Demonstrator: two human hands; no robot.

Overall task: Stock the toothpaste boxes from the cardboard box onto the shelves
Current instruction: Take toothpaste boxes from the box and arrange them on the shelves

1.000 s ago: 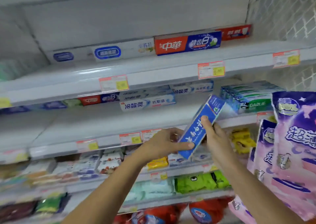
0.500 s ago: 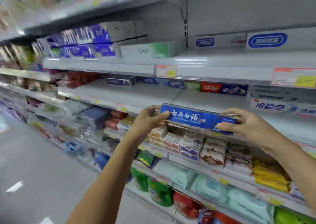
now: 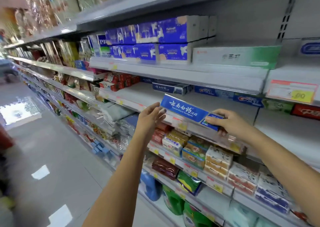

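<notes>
A long blue toothpaste box (image 3: 185, 111) with white lettering is held level at the front edge of the middle shelf (image 3: 143, 95). My right hand (image 3: 230, 122) grips its right end, fingers curled over the top. My left hand (image 3: 150, 116) is at its left end with fingers fairly straight, touching or just off the box. Farther back on the same shelf lie a dark blue toothpaste box (image 3: 171, 88) and blue Crest boxes (image 3: 230, 95). The cardboard box is out of view.
The upper shelf holds blue tissue packs (image 3: 155, 41) and a white-green box (image 3: 237, 57). Soap packs (image 3: 194, 150) fill the shelf below, green bottles (image 3: 174, 202) the one under it. A yellow price tag (image 3: 292, 92) hangs at right. The aisle floor (image 3: 52, 157) lies to the left.
The view swung left along the aisle. The box went from tilted upright to level and moved toward the middle shelf's edge. My left hand's fingers straightened off the box's left end.
</notes>
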